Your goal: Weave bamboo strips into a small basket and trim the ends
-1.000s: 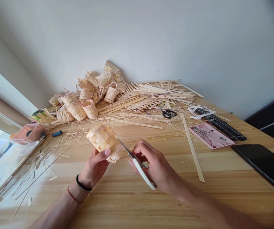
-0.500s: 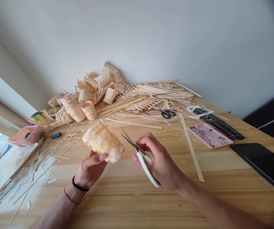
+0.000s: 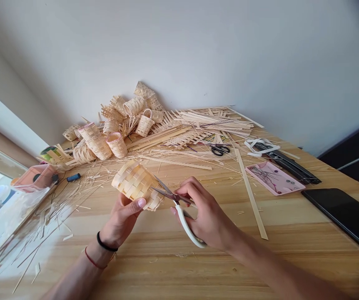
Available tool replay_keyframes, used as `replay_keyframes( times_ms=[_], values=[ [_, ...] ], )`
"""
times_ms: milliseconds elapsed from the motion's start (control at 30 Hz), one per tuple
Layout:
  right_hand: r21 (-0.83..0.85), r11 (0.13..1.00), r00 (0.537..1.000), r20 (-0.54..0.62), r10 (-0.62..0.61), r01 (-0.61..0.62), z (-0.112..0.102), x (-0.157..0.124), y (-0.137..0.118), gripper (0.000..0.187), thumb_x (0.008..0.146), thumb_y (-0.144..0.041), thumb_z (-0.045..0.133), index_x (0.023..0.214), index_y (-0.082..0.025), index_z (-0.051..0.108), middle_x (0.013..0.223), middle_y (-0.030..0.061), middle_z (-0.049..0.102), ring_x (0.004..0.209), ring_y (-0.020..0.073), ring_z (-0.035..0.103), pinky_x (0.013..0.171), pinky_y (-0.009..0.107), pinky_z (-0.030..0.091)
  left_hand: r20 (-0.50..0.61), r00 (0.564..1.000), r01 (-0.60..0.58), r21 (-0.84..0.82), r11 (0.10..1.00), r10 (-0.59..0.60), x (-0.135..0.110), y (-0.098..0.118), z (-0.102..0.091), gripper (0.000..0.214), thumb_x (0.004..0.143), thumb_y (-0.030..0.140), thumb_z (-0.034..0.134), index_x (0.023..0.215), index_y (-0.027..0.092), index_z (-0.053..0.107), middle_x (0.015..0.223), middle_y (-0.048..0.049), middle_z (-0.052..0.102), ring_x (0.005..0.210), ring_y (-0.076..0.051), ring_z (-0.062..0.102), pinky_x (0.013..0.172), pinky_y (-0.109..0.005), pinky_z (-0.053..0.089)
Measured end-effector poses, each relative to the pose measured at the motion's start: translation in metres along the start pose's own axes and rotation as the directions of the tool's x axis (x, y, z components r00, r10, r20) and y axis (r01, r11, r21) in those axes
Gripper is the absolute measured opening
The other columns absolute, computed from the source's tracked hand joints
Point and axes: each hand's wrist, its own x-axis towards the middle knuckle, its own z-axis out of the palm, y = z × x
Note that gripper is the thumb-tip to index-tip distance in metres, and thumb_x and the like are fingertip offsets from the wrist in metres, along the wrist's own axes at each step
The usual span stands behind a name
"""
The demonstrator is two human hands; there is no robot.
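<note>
A small woven basket (image 3: pixel 136 182) of pale flat strips lies tilted in my left hand (image 3: pixel 123 218), thumb along its near side and the other fingers mostly hidden beneath it. My right hand (image 3: pixel 204 212) grips a pair of scissors (image 3: pixel 185 227) with white handles, fingers through the loops. The scissor blades are parted and point left, overlapping the basket's right end in view; whether a strip sits between them I cannot tell.
Finished and half-woven baskets (image 3: pixel 117 143) pile up at the back left, beside loose strips (image 3: pixel 213 121). Black-handled scissors (image 3: pixel 219 149), a pink tray (image 3: pixel 275 177) of small metal bits and a black phone (image 3: pixel 342 212) lie to the right. A blue cylinder (image 3: pixel 73 178) is at left.
The scissors have moved left, and their blades have spread wider over the basket's end. The basket has shifted slightly right and turned a little in my left hand.
</note>
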Motion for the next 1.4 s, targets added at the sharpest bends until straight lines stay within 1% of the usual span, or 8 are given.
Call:
replay_keyframes(
  times_ms=[267,533,767,900,1000,1100,1233,1400],
  values=[
    [0.001,0.999,0.999,0.012,0.034,-0.034,0.002,0.0,0.005,0.026,0.086,-0.002,0.066,0.094,-0.023,0.054,0.096,0.0034,0.055,0.073,0.0171,0.054,0.061,0.028,0.047,-0.023,0.998,-0.062,0.071,0.996,0.063,0.002,0.001,0.002,0.048,0.076,0.037,0.092,0.117,0.021,0.074,0.11,-0.0072,0.077,0.103,-0.026,0.069,0.092,-0.037,0.055],
    [-0.069,0.997,0.999,-0.022,0.025,-0.027,0.003,0.0,0.006,0.025,0.087,-0.002,0.065,0.087,-0.023,0.051,0.085,-0.0004,0.055,0.065,0.0146,0.053,0.058,0.027,0.042,-0.095,0.994,-0.052,0.059,0.997,0.057,0.002,-0.002,0.005,0.075,0.071,0.036,0.096,0.138,0.024,0.063,0.118,-0.0072,0.077,0.111,-0.027,0.07,0.099,-0.04,0.054],
    [-0.045,0.997,0.998,-0.037,0.058,-0.06,0.005,0.0,0.009,0.025,0.086,-0.003,0.066,0.083,-0.023,0.052,0.081,-0.0018,0.054,0.061,0.0126,0.052,0.056,0.025,0.042,-0.11,0.993,-0.03,0.063,0.998,0.037,0.002,-0.005,0.001,0.074,0.074,0.039,0.093,0.139,0.024,0.062,0.121,-0.009,0.076,0.113,-0.029,0.069,0.096,-0.041,0.055],
    [0.026,0.994,0.993,-0.057,0.104,-0.103,0.004,0.001,0.008,0.021,0.089,-0.012,0.069,0.082,-0.023,0.053,0.083,-0.0011,0.055,0.063,0.0135,0.055,0.056,0.026,0.046,-0.092,0.995,-0.026,0.032,0.999,0.029,0.001,-0.003,-0.002,0.066,0.077,0.04,0.09,0.136,0.023,0.066,0.122,-0.0097,0.076,0.118,-0.033,0.068,0.096,-0.042,0.055],
    [0.074,0.99,0.988,-0.087,0.13,-0.124,0.0,0.004,0.005,0.017,0.093,-0.018,0.068,0.085,-0.023,0.054,0.087,0.0008,0.057,0.068,0.0154,0.058,0.058,0.028,0.05,-0.079,0.997,-0.026,-0.013,1.0,0.024,0.0,-0.002,-0.004,0.067,0.076,0.04,0.089,0.137,0.024,0.066,0.128,-0.0103,0.076,0.127,-0.036,0.066,0.104,-0.048,0.052],
    [0.064,0.989,0.985,-0.094,0.142,-0.137,-0.005,0.005,0.002,0.017,0.092,-0.021,0.071,0.089,-0.023,0.054,0.091,0.002,0.058,0.075,0.0178,0.06,0.065,0.031,0.053,-0.048,0.999,-0.007,-0.059,0.998,0.004,-0.002,0.0,-0.006,0.069,0.075,0.038,0.088,0.139,0.025,0.065,0.129,-0.0102,0.076,0.13,-0.038,0.064,0.109,-0.052,0.05],
    [0.047,0.997,0.996,-0.048,0.068,-0.066,-0.007,0.005,-0.003,0.018,0.09,-0.016,0.07,0.095,-0.023,0.054,0.095,0.0026,0.056,0.079,0.0181,0.057,0.068,0.03,0.052,0.036,0.999,0.022,-0.098,0.995,-0.018,-0.004,0.0,-0.009,0.063,0.077,0.036,0.084,0.137,0.025,0.067,0.127,-0.0097,0.077,0.132,-0.038,0.063,0.112,-0.052,0.048],
    [0.058,0.998,0.999,0.013,-0.033,0.033,-0.004,0.003,-0.005,0.023,0.088,-0.006,0.066,0.101,-0.023,0.056,0.1,0.0041,0.057,0.085,0.0188,0.058,0.075,0.031,0.052,0.128,0.991,0.059,-0.113,0.992,-0.044,-0.005,0.001,-0.008,0.061,0.076,0.034,0.082,0.134,0.023,0.069,0.116,-0.0093,0.081,0.13,-0.038,0.065,0.11,-0.051,0.048]
  ],
)
